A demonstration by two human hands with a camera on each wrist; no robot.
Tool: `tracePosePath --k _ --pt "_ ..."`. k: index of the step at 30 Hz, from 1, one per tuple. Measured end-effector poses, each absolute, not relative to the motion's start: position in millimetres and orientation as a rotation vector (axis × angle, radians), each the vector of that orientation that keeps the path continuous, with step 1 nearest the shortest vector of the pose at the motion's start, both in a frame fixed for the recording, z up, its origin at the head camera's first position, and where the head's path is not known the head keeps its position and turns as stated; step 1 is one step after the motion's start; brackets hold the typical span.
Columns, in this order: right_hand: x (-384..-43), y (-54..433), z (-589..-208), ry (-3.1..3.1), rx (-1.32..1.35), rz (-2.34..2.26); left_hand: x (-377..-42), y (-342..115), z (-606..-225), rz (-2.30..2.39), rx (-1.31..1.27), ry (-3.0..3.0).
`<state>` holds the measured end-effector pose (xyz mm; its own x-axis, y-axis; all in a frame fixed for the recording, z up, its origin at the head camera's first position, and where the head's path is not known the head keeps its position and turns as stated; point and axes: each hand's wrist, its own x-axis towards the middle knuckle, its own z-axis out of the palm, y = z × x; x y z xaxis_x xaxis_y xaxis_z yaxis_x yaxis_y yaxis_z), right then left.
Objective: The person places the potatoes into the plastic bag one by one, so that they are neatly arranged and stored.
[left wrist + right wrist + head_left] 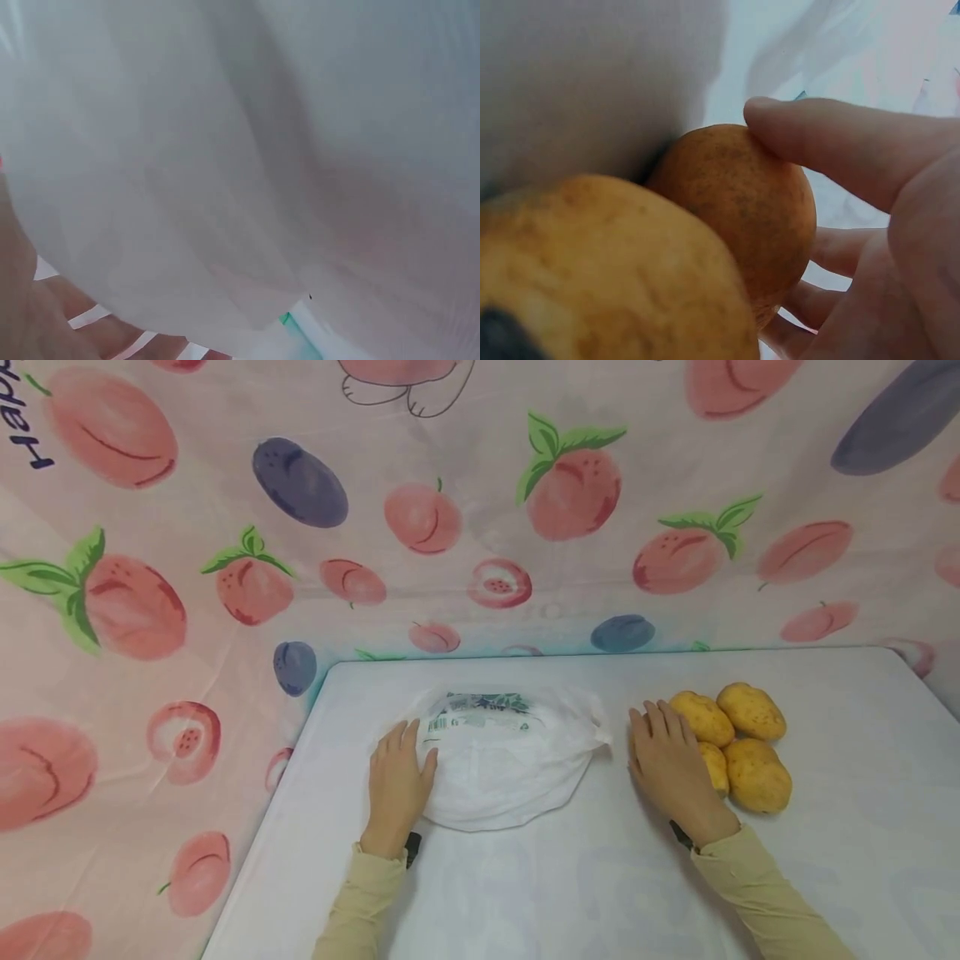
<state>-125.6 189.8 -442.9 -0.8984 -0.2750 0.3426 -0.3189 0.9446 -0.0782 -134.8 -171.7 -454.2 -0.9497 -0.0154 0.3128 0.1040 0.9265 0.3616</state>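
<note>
A white translucent plastic bag (495, 768) with dark green print lies flattened on the table. My left hand (397, 781) rests at the bag's left edge, fingers extended. In the left wrist view, the bag's film (172, 187) covers most of the picture, and part of the hand (82, 322) shows below it. My right hand (667, 768) lies against the left side of several yellow potatoes (757, 777), its fingers extended. Up close in the right wrist view, the thumb (825, 135) appears beside a rounded potato (735, 202), with fingers partly hidden behind it. A nearer potato (607, 270) fills the lower left.
The white table (570, 893) extends in front of both hands and to the right of the potatoes. A pink cloth with fruit prints (465, 460) hangs behind the table and along its left side. Beige sleeves (772, 893) cover both forearms.
</note>
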Motion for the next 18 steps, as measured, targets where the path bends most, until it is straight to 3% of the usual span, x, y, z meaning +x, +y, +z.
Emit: tracePosePath --k 18 --pt "-128.6 194.2 -443.8 -2.772 0.487 0.184 -144.7 -182.6 -455.7 -0.616 0.064 -2.887"
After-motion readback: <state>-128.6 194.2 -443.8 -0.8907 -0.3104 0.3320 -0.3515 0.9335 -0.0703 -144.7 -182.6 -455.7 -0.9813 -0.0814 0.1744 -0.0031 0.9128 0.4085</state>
